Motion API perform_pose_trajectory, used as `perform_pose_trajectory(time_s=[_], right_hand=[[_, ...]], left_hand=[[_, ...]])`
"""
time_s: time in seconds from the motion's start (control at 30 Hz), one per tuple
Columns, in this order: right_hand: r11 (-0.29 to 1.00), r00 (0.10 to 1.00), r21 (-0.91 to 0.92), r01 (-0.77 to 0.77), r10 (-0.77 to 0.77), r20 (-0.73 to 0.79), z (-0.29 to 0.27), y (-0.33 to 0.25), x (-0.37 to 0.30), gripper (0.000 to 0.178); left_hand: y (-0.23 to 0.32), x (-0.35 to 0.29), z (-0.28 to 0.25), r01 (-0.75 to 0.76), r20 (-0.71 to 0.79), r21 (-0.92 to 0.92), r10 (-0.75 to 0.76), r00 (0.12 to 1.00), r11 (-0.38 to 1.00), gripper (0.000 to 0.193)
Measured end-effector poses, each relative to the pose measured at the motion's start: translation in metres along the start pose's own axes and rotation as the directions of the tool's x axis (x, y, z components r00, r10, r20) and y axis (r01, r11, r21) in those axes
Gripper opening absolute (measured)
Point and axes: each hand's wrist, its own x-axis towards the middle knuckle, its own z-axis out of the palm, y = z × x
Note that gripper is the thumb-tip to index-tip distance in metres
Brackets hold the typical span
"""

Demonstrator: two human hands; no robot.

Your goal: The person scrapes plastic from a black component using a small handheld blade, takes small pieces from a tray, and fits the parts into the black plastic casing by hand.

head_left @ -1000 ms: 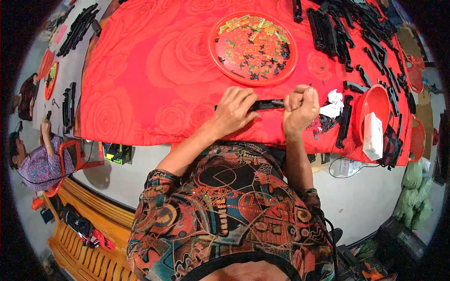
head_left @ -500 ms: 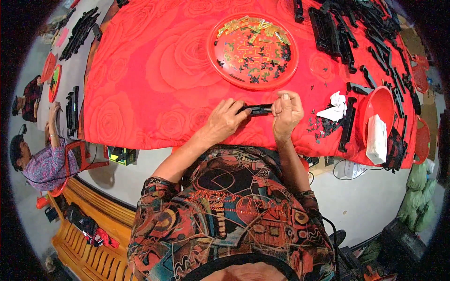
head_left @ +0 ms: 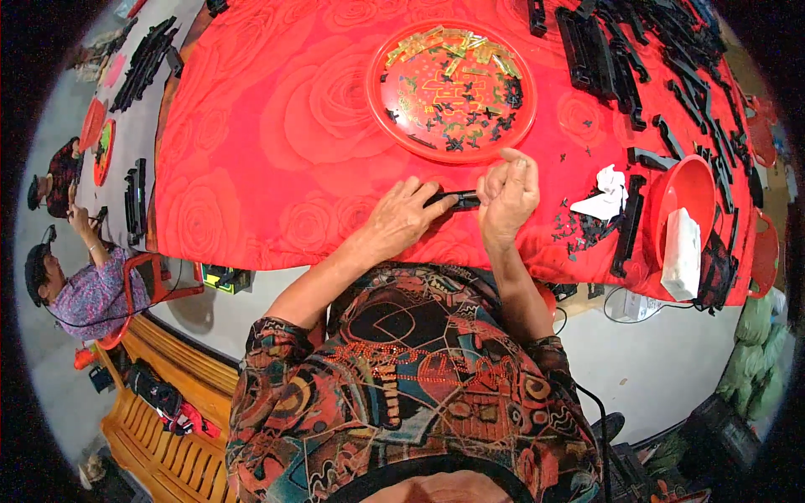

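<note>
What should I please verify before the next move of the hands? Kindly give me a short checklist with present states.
1. Left hand is on the black bar: ok, its fingers rest there.
2. Right hand has a firm hold: cannot tell; its curled fingers hide the contact at the bar's other end.
3. Tray has small parts: ok, black and clear yellowish pieces lie in it.
4. Loose black bits are gathered in a container: not ok, they lie scattered on the cloth near the crumpled white paper.
5. Bar is free of damage: cannot tell, too small and partly covered.
</note>
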Motion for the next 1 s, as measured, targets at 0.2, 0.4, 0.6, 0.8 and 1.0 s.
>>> perform_pose_trajectory(time_s=[0.2, 0.4, 0.6, 0.8, 1.0], right_hand=[[1.000, 1.000, -0.013, 0.017, -0.017, 0.011, -0.003, 0.006, 0.000, 0.023], [0.999, 1.000, -0.032, 0.023, -0.024, -0.007, -0.004, 0.007, 0.002, 0.022], [0.996, 1.000, -0.093, -0.009, 0.007, -0.021, -0.001, 0.011, 0.004, 0.023], [0.979, 0.999, -0.204, -0.018, 0.026, 0.037, -0.001, 0.010, 0.003, 0.023], [0.981, 0.998, -0.192, -0.001, 0.013, 0.065, -0.003, 0.011, 0.003, 0.023]], left_hand=[[-0.003, 0.001, 0.001, 0.002, 0.048, -0.047, 0.000, 0.999, 0.999, 0.041], [-0.004, 0.005, -0.002, 0.002, 0.081, -0.082, 0.005, 0.997, 0.997, 0.043], [-0.006, 0.005, 0.002, -0.012, 0.081, -0.108, 0.021, 0.996, 0.994, 0.044], [-0.009, 0.010, 0.003, -0.026, 0.081, -0.178, 0.041, 0.996, 0.984, 0.042], [-0.008, 0.013, 0.000, -0.023, 0.038, -0.211, 0.032, 0.999, 0.977, 0.037]])
